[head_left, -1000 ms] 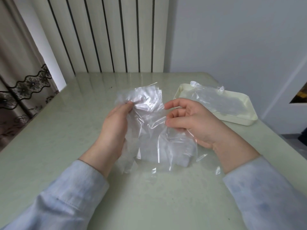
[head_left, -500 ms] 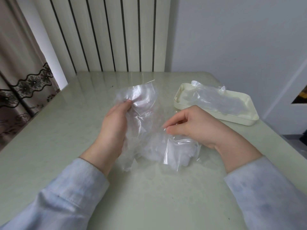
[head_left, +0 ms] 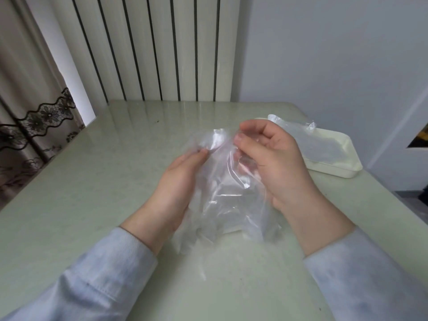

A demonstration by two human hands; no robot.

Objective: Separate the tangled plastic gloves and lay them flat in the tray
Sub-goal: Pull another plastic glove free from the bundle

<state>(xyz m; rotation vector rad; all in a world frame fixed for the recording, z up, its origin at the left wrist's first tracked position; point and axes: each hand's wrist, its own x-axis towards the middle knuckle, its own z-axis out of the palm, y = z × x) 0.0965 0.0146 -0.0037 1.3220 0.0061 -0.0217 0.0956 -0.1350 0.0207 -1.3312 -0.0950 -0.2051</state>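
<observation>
View: head camera, looking down at both hands over the table (head_left: 88,186).
Gloves (head_left: 228,198): a clear, crumpled bunch held up between the two hands, its lower end hanging just over the table, left of the tray and apart from it.
Left hand (head_left: 179,181): fingers curled round the left side of the bunch, fingertips pressed into the plastic near its top.
Right hand (head_left: 276,163): thumb and forefinger closed together on the top edge of the plastic, the other fingers curled behind it; the palm faces the camera.
Tray (head_left: 333,171): cream, on the table's right side, behind the right hand.
Flat glove (head_left: 324,147): clear, already lying in the tray, one end over the tray's far rim.
Sleeves: pale blue, on both forearms.
Background: white radiator (head_left: 150,47) behind the table, curtain (head_left: 27,107) at left.
</observation>
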